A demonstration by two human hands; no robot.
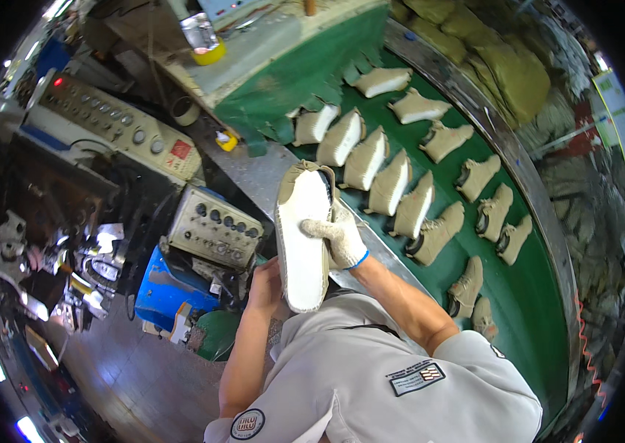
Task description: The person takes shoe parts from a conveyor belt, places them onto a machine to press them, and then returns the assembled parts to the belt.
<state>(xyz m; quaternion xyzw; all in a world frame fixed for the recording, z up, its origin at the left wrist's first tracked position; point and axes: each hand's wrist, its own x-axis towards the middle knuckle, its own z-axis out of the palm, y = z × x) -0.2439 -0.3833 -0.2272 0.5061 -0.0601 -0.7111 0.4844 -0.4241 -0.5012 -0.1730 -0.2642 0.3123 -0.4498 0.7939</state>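
A tan shoe upper (301,262) is held up in front of my body, its white sole side facing me. My right hand (343,236), in a knitted off-white glove with a blue cuff, grips it at the side, the thumb lying across the white face. Low on the other side is my left hand (264,286), which looks bare. Its fingers are hidden behind the upper's edge, so whether they touch it does not show. To the right, several more tan shoe uppers (438,235) lie in rows on a green conveyor belt (523,310), some with white undersides showing.
A metal rail (560,266) borders the belt on the right. On the left stand a control panel with knobs (216,229), a longer panel (117,122) and a blue machine part (172,288). A small yellow-based bottle (226,140) sits on the ledge. Sacks (504,74) are piled beyond the belt.
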